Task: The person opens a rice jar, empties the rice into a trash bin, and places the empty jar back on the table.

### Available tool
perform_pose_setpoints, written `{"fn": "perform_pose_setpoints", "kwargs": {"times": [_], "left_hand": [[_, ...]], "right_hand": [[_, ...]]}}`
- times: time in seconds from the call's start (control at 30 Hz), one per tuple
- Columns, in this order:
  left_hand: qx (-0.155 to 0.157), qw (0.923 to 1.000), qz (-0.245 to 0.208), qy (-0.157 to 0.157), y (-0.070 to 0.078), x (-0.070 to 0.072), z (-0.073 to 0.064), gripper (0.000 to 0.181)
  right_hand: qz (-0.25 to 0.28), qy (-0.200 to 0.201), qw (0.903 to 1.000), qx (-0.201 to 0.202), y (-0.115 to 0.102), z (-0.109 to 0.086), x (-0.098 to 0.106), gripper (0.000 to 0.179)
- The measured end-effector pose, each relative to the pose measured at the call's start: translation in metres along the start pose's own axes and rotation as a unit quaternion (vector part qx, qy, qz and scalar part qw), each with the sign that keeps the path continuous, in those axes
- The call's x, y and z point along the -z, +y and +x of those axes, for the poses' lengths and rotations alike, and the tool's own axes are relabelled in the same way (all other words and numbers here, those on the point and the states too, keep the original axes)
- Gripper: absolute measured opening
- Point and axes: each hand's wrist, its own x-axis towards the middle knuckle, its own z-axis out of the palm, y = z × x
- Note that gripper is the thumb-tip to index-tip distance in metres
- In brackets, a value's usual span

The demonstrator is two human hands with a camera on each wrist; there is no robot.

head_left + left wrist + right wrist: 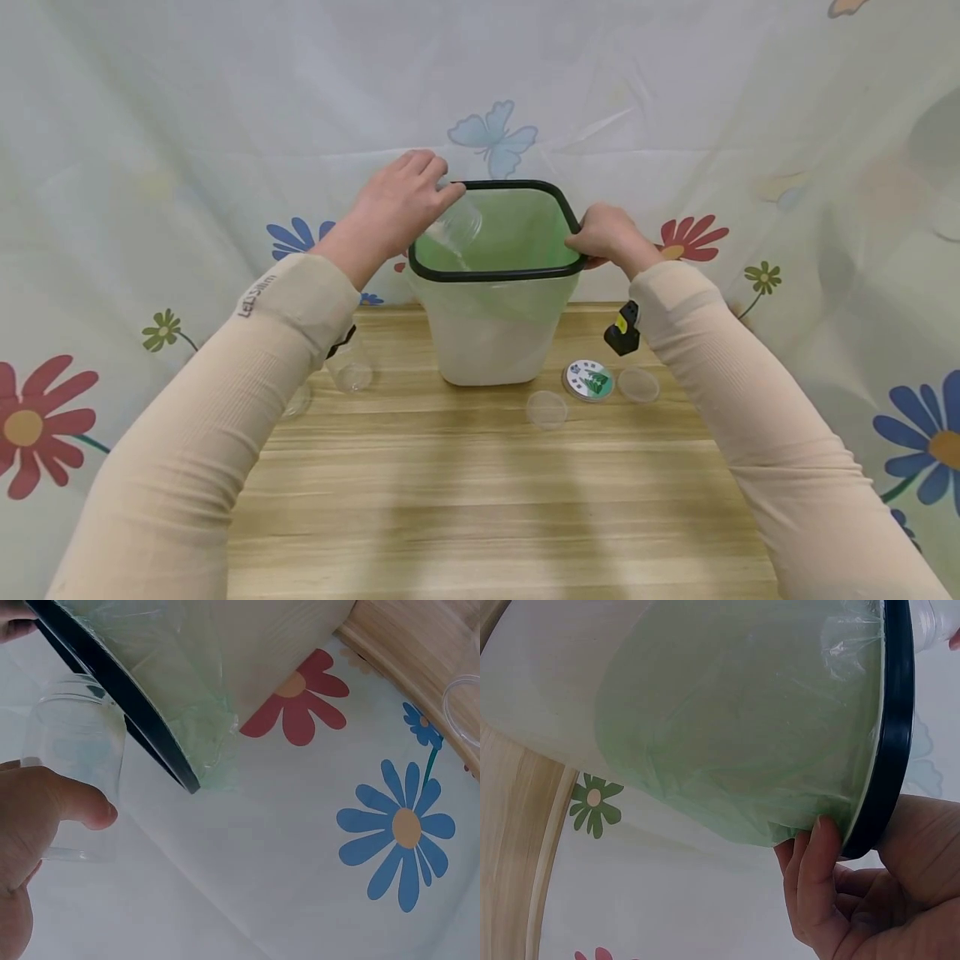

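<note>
A white translucent trash bin (491, 350) with a black rim (495, 275) stands upright on the wooden table, lined with a thin green plastic bag (525, 229). My left hand (401, 204) holds a clear plastic jar (461, 223) at the bin's left side, tipped with its mouth over the opening. A faint pale streak shows below that mouth. In the left wrist view the thumb presses along the side of the jar (82, 757). My right hand (609, 233) grips the rim at the right, its fingers (821, 859) against the bag's folded-over edge outside.
Right of the bin's base lie two clear round lids (547, 410) and a round disc with a green printed design (588, 381). Clear jars (352, 372) stand at the left, partly behind my left sleeve. A flowered cloth (360, 75) hangs behind the table and at both sides.
</note>
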Motion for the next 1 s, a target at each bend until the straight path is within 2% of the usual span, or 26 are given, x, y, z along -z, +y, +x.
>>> {"fn": "perform_pose_setpoints", "kwargs": {"times": [0.17,0.33,0.43,0.7,1.0], "left_hand": [[-0.006,0.9997,0.010,-0.022,0.0014,0.0024,0.0022,0.106],[-0.023,0.9992,0.026,-0.020,0.0040,0.0030,0.0034,0.087],[-0.041,0.9979,0.046,-0.022,0.0047,0.0035,0.0046,0.085],[-0.069,0.9932,0.089,-0.033,0.0076,0.0057,0.0065,0.108],[-0.087,0.9889,0.115,-0.037,0.0096,0.0066,0.0067,0.111]], "right_hand": [[0.003,-0.001,1.0000,0.001,-0.0008,-0.0002,-0.0005,0.018],[0.005,-0.006,1.0000,-0.001,-0.0010,0.0004,-0.0005,0.019],[0.004,-0.006,1.0000,-0.001,-0.0008,0.0004,-0.0008,0.019],[0.003,0.006,1.0000,0.005,-0.0007,0.0009,-0.0031,0.018],[-0.002,0.005,1.0000,0.004,0.0007,0.0005,-0.0028,0.018]]}}
